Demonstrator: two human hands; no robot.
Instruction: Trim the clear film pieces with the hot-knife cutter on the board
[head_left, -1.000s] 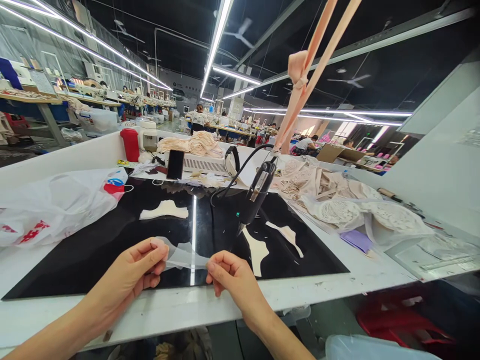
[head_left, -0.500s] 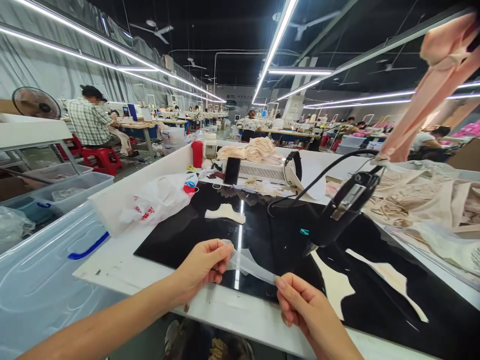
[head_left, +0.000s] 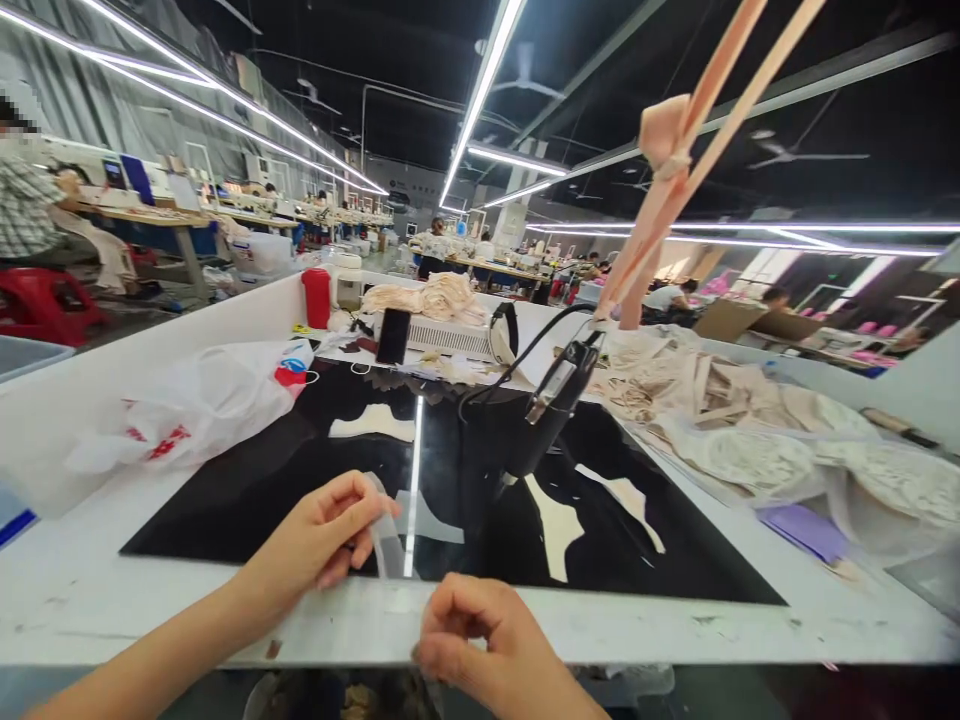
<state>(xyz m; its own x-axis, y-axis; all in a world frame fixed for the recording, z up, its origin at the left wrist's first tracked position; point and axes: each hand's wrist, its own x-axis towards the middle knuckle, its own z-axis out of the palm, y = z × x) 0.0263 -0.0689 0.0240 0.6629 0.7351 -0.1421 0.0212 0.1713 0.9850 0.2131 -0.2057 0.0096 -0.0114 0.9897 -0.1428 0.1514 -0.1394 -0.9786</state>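
My left hand pinches a translucent strip of thin film or fabric, which hangs down from the fingertips over the front edge of the glossy black board. Just beyond it a grey translucent shaped piece lies flat on the board. My right hand is closed above the white table edge, apart from the strip. Its thumb and fingertips meet, and whatever is between them is hidden. Cream shaped cutouts lie on the board: one at the back left, one at the right front, another further right.
A black corded tool hangs from a knotted pink strap over the board. A white plastic bag lies left. At the back stand a phone, a red container and folded fabric. Beige garments pile up right.
The view has turned right. The strip was stretched between both hands; my right hand has let go of its end and drawn back, and the strip now hangs from the left hand.
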